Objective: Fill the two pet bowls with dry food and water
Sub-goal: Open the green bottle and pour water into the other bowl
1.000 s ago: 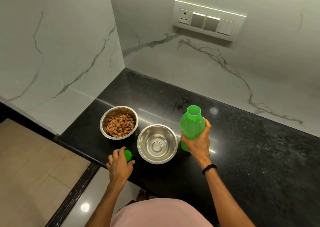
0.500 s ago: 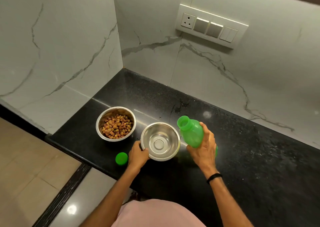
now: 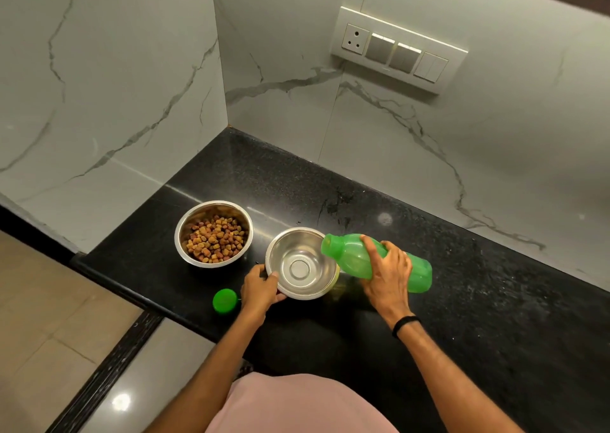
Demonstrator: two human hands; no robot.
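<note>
Two steel bowls stand on the black counter (image 3: 462, 300). The left bowl (image 3: 185, 224) holds brown dry food (image 3: 214, 239). The right bowl (image 3: 301, 264) is bare inside, with no water seen in it. My left hand (image 3: 259, 289) grips the near left rim of that right bowl. My right hand (image 3: 386, 272) holds a green plastic bottle (image 3: 419, 269) tipped almost flat, its uncapped mouth over the bowl's right rim. No stream of water shows. The green cap (image 3: 225, 301) lies on the counter left of my left hand.
White marble walls meet in a corner behind the bowls. A switch panel (image 3: 397, 49) with a socket is on the back wall. The counter's front edge runs just below the cap, with tiled floor (image 3: 49, 333) beyond it.
My left hand put the cap down and took hold of the right bowl's rim. My right hand tilted the bottle from upright to nearly flat, mouth over that bowl.
</note>
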